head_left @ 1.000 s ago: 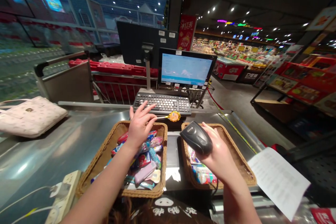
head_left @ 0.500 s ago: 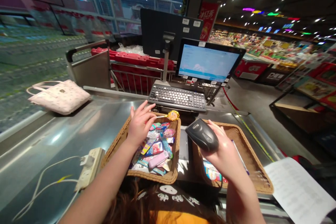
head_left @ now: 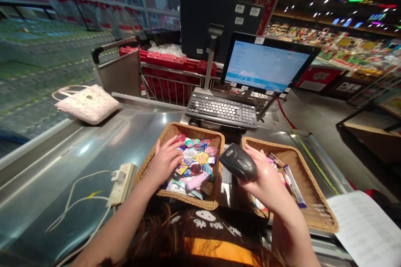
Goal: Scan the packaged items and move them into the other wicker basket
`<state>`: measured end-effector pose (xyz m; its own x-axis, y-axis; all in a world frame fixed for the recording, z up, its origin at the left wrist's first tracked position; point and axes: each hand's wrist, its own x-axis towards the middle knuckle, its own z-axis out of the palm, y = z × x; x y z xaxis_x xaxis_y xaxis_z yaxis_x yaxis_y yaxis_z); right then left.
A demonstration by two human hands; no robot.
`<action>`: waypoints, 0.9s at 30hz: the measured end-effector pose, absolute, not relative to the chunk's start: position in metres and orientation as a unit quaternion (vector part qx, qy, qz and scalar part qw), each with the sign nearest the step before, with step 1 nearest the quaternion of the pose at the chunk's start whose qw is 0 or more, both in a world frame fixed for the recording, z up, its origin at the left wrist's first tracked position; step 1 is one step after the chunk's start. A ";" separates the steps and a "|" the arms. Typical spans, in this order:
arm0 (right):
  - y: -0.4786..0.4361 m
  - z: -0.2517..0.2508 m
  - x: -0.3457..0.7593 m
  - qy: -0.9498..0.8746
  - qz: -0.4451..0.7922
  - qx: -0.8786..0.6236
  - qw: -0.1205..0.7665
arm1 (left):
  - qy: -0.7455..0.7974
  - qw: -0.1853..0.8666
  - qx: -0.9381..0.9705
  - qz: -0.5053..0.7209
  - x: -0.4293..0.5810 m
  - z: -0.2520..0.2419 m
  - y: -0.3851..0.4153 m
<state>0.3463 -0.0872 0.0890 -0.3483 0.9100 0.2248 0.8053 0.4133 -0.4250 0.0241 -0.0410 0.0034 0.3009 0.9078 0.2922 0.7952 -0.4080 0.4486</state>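
While hands [head_left: 166, 162] are apart, the lollipop [head_left: 202, 158] lies between — nearer the left.

paper sheet [head_left: 365, 221] illegible, partly off-frame

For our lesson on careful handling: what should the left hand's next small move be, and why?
Probably ease the left hand clear of the lollipop: it appears down among small goods in the left basket, near that hand, though contact is unclear. The right hand holds the scanner.
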 end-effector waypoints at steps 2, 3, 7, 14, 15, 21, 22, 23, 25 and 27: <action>-0.087 0.088 0.344 -0.815 0.123 -0.525 0.212 | 0.537 0.124 0.800 0.239 0.022 0.000 -0.044; -0.087 0.088 0.344 -0.816 0.124 -0.524 0.210 | 0.539 0.131 0.799 0.232 0.022 -0.002 -0.045; -0.088 0.086 0.343 -0.821 0.131 -0.517 0.203 | 0.547 0.149 0.798 0.205 0.022 -0.005 -0.052; -0.090 0.083 0.345 -0.809 0.162 -0.525 0.207 | 0.564 0.155 0.796 0.156 0.025 -0.016 -0.064; -0.090 0.081 0.345 -0.810 0.169 -0.523 0.204 | 0.569 0.154 0.793 0.151 0.025 -0.017 -0.065; -0.092 0.075 0.341 -0.821 0.204 -0.495 0.199 | 0.576 0.122 0.798 0.129 0.028 -0.007 -0.068; -0.093 0.075 0.342 -0.822 0.210 -0.490 0.201 | 0.573 0.112 0.800 0.135 0.032 -0.003 -0.066; -0.094 0.075 0.343 -0.820 0.213 -0.490 0.205 | 0.570 0.103 0.803 0.142 0.036 0.001 -0.064; -0.097 0.076 0.349 -0.813 0.216 -0.498 0.210 | 0.555 0.089 0.812 0.156 0.050 0.008 -0.057; -0.101 0.077 0.361 -0.802 0.209 -0.514 0.223 | 0.524 0.081 0.830 0.172 0.071 0.017 -0.046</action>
